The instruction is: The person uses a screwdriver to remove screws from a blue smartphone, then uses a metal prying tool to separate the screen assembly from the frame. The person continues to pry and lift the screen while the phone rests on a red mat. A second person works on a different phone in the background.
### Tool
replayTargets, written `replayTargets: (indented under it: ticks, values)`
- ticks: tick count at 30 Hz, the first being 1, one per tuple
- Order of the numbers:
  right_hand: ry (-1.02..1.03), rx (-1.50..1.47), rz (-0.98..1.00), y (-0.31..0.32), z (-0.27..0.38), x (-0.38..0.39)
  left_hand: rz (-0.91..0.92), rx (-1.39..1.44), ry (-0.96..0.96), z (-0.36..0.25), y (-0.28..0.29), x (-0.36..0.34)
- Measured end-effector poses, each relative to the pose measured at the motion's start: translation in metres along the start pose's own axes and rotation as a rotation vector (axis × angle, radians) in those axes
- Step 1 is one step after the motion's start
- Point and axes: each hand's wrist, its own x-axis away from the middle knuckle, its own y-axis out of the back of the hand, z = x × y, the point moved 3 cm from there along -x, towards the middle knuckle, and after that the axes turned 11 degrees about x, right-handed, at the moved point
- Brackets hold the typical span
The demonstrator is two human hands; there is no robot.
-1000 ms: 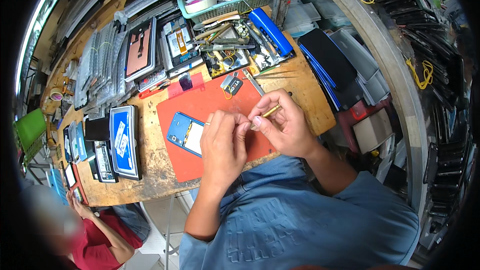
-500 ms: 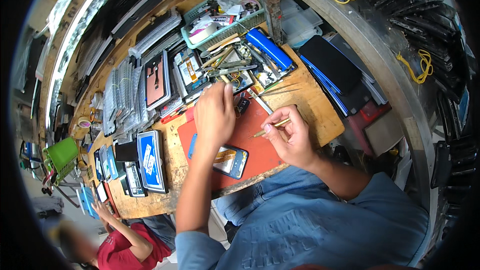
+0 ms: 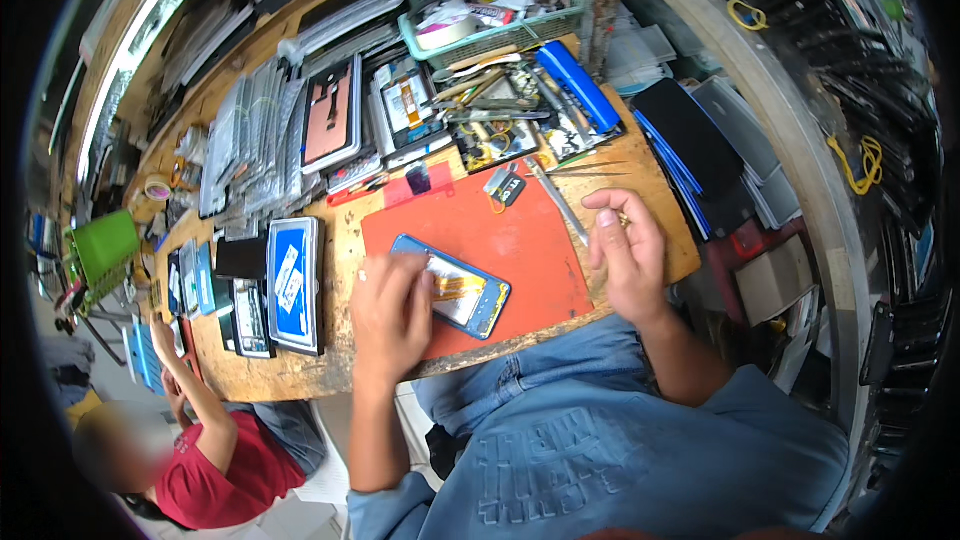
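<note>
Both grips are hard to read: the left hand (image 3: 393, 310) has its fingers curled down at the near-left end of an opened blue smartphone (image 3: 468, 302), and one cannot tell whether they pinch it. The right hand (image 3: 632, 260) is half-curled beyond the mat's right edge, a brass-coloured glint among its fingers; whether it is clamped on anything cannot be told. The phone lies slantwise on an orange-red mat (image 3: 535, 260), a gold flex cable (image 3: 458, 286) across its pale inner face.

The mat covers part of a scuffed, stained wooden workbench (image 3: 342, 280). Along the back sit bubble-wrapped packets (image 3: 250, 135), assorted hand tools (image 3: 490, 90), a blue cylinder (image 3: 578, 87) and a pale-green plastic basket (image 3: 500, 37) of odds and ends. Leftward, a co-worker in a red shirt (image 3: 225, 470) sits near a green bin (image 3: 103, 245); dark devices (image 3: 860, 75) crowd the right side.
</note>
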Motion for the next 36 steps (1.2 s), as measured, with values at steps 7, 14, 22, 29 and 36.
replayTargets:
  ticks: [7,14,22,29,36]
  values:
    - [0.043,1.167,0.395,0.003,0.013,-0.047,-0.310,0.102,0.206,0.004,0.009,0.086]
    - [0.205,1.094,0.090,-0.011,0.044,-0.069,-0.344,0.147,0.195,0.016,0.005,0.087]
    - [0.290,0.758,0.210,-0.046,0.059,-0.033,0.051,-0.075,-0.125,0.055,0.014,-0.047]
    - [0.098,0.341,0.256,-0.046,-0.018,0.014,0.352,-0.296,0.000,0.089,-0.024,-0.069]
    - [0.081,0.354,0.344,-0.051,-0.016,0.006,-0.225,-0.162,-0.249,0.065,0.035,-0.079]
